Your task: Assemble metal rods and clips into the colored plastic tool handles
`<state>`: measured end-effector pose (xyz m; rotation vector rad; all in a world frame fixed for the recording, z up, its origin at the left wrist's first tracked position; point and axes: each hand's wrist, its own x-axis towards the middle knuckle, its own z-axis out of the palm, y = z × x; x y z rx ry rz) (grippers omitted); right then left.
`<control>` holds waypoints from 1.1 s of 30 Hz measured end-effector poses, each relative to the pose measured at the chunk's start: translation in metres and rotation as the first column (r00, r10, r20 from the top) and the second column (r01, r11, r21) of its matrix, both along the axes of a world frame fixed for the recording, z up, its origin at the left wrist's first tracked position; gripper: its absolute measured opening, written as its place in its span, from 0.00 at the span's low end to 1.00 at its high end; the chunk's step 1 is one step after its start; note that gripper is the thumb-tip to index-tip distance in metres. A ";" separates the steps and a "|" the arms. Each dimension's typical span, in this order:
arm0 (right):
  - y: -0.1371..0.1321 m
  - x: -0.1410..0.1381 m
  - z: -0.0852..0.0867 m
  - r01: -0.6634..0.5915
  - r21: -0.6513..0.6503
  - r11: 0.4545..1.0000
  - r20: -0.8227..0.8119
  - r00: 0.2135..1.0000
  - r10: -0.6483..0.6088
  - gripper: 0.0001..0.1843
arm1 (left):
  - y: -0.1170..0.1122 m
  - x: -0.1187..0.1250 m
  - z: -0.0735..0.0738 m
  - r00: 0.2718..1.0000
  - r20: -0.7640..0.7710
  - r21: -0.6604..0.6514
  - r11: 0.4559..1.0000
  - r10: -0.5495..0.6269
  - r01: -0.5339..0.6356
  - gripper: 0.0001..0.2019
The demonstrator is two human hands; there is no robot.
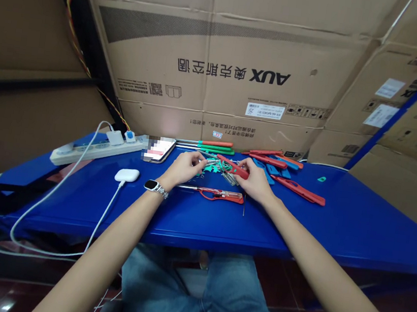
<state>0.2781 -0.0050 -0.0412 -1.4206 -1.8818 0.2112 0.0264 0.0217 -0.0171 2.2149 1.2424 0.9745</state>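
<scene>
My right hand [254,180] is closed on a red lighter casing half [234,166], tilted above the pile of parts. My left hand [188,166] is closed in a pinch to its left. A small silvery piece shows by those fingertips, too small to make out. Between and below my hands lie small teal plastic parts [211,167] and clear lighter fuel tanks [229,178]. Nearer to me, a long-nosed lighter [222,194] lies opened, its red casing half holding the inner parts and its metal tube pointing left.
Red casing halves [298,190] and blue casing pieces [270,172] lie right. Long-nosed lighters with orange and green handles [215,146] lie at the back. Left are a phone [161,151], white earbud case [127,175] on a cable, and power strip [89,152]. Cardboard [227,41] stands behind.
</scene>
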 end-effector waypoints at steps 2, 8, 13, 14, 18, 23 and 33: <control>0.003 0.004 -0.002 0.052 -0.026 0.998 0.036 0.998 -0.051 0.07 | 0.003 -0.003 -0.002 0.996 -0.085 0.022 0.999 0.035 -0.033 0.14; 0.001 0.001 -0.002 0.062 0.020 0.998 0.182 0.981 -0.065 0.12 | 0.011 -0.013 -0.012 0.957 -0.273 0.092 0.993 0.093 -0.070 0.08; -0.005 -0.005 -0.002 0.036 0.042 0.998 0.318 0.947 -0.047 0.09 | 0.013 -0.017 -0.013 0.904 -0.398 0.136 0.985 0.155 -0.109 0.05; -0.005 -0.005 -0.002 0.035 0.041 0.999 0.323 0.945 -0.046 0.09 | 0.013 -0.017 -0.013 0.898 -0.415 0.128 0.986 0.148 -0.104 0.05; -0.005 -0.005 -0.003 0.031 0.073 0.997 0.306 0.951 -0.052 0.08 | 0.010 -0.015 -0.011 0.867 -0.472 0.166 0.982 0.160 -0.090 0.04; -0.008 -0.010 0.001 -0.041 0.137 0.990 0.234 0.972 0.008 0.07 | 0.008 -0.017 -0.006 0.888 -0.434 0.196 0.978 0.153 -0.072 0.06; -0.023 -0.034 0.002 -0.274 0.248 0.929 0.157 0.958 0.241 0.14 | 0.001 -0.007 0.001 0.946 0.076 -0.103 0.941 -0.316 0.323 0.09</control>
